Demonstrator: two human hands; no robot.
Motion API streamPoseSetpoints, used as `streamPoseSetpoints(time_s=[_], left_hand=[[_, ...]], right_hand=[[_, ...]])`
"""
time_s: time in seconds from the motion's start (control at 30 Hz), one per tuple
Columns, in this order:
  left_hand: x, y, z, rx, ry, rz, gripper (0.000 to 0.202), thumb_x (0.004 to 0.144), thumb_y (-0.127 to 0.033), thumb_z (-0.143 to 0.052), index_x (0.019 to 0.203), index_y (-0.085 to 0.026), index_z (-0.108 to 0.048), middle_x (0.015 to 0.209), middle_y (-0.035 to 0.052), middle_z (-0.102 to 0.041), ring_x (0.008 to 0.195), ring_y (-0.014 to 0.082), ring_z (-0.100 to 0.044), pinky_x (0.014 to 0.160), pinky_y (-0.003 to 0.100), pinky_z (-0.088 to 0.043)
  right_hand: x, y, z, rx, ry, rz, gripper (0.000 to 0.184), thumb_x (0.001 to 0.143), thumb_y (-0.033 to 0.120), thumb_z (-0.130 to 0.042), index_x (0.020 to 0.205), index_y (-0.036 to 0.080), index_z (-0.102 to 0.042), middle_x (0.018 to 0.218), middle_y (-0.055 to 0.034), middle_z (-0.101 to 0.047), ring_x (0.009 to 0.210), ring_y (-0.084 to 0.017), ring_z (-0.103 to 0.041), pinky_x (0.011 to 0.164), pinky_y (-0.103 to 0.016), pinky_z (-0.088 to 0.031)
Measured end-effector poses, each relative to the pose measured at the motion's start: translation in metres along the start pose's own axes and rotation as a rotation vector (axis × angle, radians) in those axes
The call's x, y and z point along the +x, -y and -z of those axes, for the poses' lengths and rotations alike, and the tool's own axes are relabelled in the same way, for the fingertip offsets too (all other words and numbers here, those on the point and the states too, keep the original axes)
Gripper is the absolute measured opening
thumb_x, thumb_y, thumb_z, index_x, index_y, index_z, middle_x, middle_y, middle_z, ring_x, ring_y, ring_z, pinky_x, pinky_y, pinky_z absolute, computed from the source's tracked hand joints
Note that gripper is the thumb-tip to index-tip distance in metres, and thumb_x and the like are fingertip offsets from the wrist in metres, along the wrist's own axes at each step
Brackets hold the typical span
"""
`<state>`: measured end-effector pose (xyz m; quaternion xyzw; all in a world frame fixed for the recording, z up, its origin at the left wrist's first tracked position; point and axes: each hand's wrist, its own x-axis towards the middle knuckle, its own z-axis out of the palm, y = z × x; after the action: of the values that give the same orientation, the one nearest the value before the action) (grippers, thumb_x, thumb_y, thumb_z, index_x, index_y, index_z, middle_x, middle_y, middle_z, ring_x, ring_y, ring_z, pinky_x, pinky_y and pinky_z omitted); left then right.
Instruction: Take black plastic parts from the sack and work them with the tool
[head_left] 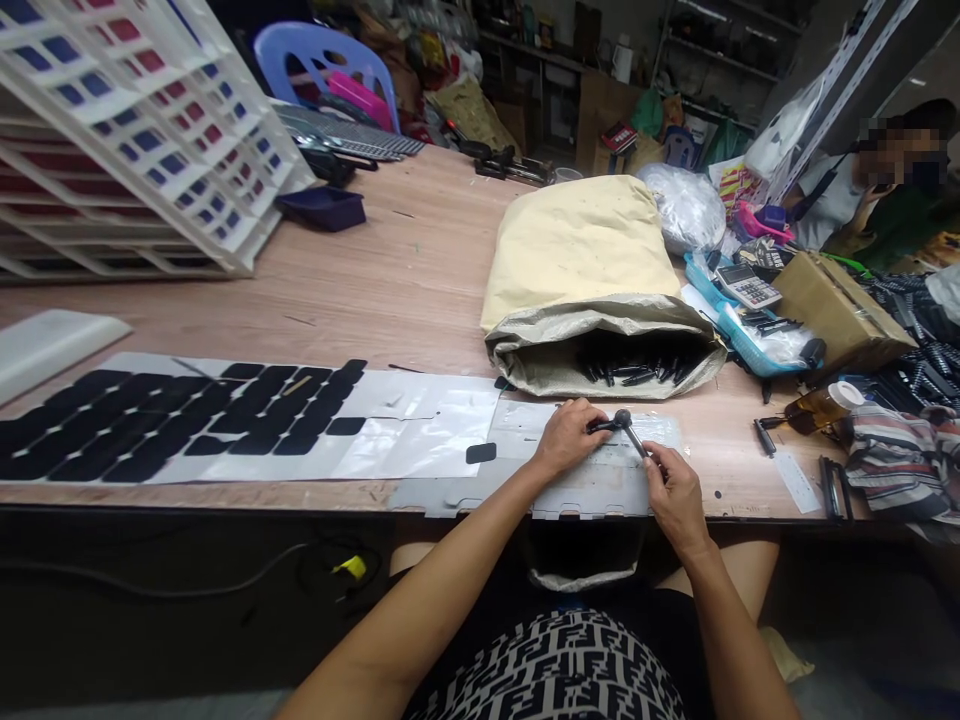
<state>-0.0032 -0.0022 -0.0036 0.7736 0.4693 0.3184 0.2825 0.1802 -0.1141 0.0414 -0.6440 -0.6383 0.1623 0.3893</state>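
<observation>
Here at the pale wood-grained desk (435,250), the left hand (571,438) pinches a small black piece (599,426); the right hand (675,492) grips a round-headed grey metal tool (635,440)

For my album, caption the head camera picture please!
Right hand grips a round-headed tool; left hand holds a black piece.

Over the tabletop (375,270), the left hand (574,440) holds a small black piece (598,426); the right hand (673,490) grips a round-headed tool (636,441). From the hands, an open sack (581,250) lies at twelve o'clock, black pads (142,462) at nine, striped cloth (896,460) at three.
</observation>
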Motion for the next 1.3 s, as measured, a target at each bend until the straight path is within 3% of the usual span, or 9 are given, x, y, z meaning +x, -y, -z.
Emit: streamPoseSetpoints(time_s=[0.17,0.3,0.47,0.7,0.93,1.13,1.3], left_hand=[[0.000,-0.001,0.001,0.004,-0.001,-0.010,0.011,0.081,-0.028,-0.074,0.091,-0.023,-0.073,0.085,0.0009,-0.061,0.086,0.0195,-0.054,0.078,0.033,-0.041],[-0.001,-0.002,0.002,0.012,-0.010,-0.017,0.008,0.081,-0.027,-0.072,0.086,-0.021,-0.071,0.084,0.0013,-0.060,0.085,0.0193,-0.054,0.077,0.032,-0.041],[0.000,-0.002,0.001,0.010,-0.002,0.002,0.010,0.081,-0.027,-0.073,0.089,-0.022,-0.071,0.085,0.0010,-0.061,0.085,0.0193,-0.054,0.079,0.033,-0.042],[0.000,-0.004,0.002,0.045,0.010,0.006,0.017,0.080,-0.028,-0.070,0.096,-0.022,-0.072,0.090,0.0023,-0.064,0.088,0.0210,-0.056,0.084,0.035,-0.045],[-0.001,-0.004,0.004,0.061,0.019,-0.024,0.015,0.084,-0.031,-0.066,0.095,-0.022,-0.071,0.088,0.0028,-0.062,0.085,0.0210,-0.055,0.080,0.035,-0.044],[-0.013,-0.012,0.011,-0.156,0.050,-0.159,0.021,0.091,-0.036,-0.059,0.103,-0.020,-0.065,0.090,0.0028,-0.063,0.076,0.0158,-0.056,0.072,0.029,-0.045],[-0.054,-0.036,0.013,-0.131,0.210,-0.358,0.013,0.086,-0.030,-0.066,0.095,-0.021,-0.066,0.091,0.0038,-0.066,0.086,0.0188,-0.058,0.080,0.033,-0.045]], right_hand=[[0.001,0.006,0.000,0.028,-0.020,-0.005,0.027,0.094,0.028,-0.051,0.112,0.021,-0.070,0.108,-0.0087,-0.072,0.100,-0.021,-0.067,0.089,-0.036,-0.053],[-0.001,0.012,-0.005,0.023,0.038,0.028,0.028,0.094,0.027,-0.050,0.113,0.021,-0.069,0.105,-0.0080,-0.072,0.097,-0.020,-0.066,0.088,-0.035,-0.053],[0.004,0.002,-0.008,-0.028,0.048,0.014,0.027,0.093,0.026,-0.051,0.112,0.021,-0.070,0.102,-0.0067,-0.071,0.089,-0.019,-0.066,0.085,-0.033,-0.052],[0.031,-0.030,0.002,-0.487,-0.239,0.061,0.030,0.093,0.023,-0.047,0.112,0.020,-0.071,0.095,-0.0075,-0.068,0.090,-0.022,-0.058,0.082,-0.032,-0.044],[0.032,-0.046,-0.007,-0.696,-0.237,0.061,0.029,0.094,0.019,-0.047,0.112,0.021,-0.069,0.092,-0.0076,-0.063,0.084,-0.021,-0.050,0.076,-0.033,-0.037],[0.030,-0.041,-0.007,-0.744,-0.213,0.045,0.027,0.095,0.020,-0.048,0.114,0.021,-0.067,0.092,-0.0069,-0.062,0.085,-0.021,-0.048,0.074,-0.032,-0.034],[0.030,-0.040,-0.007,-0.749,-0.214,0.044,0.026,0.094,0.020,-0.049,0.114,0.021,-0.066,0.092,-0.0068,-0.062,0.086,-0.021,-0.048,0.074,-0.032,-0.033]])
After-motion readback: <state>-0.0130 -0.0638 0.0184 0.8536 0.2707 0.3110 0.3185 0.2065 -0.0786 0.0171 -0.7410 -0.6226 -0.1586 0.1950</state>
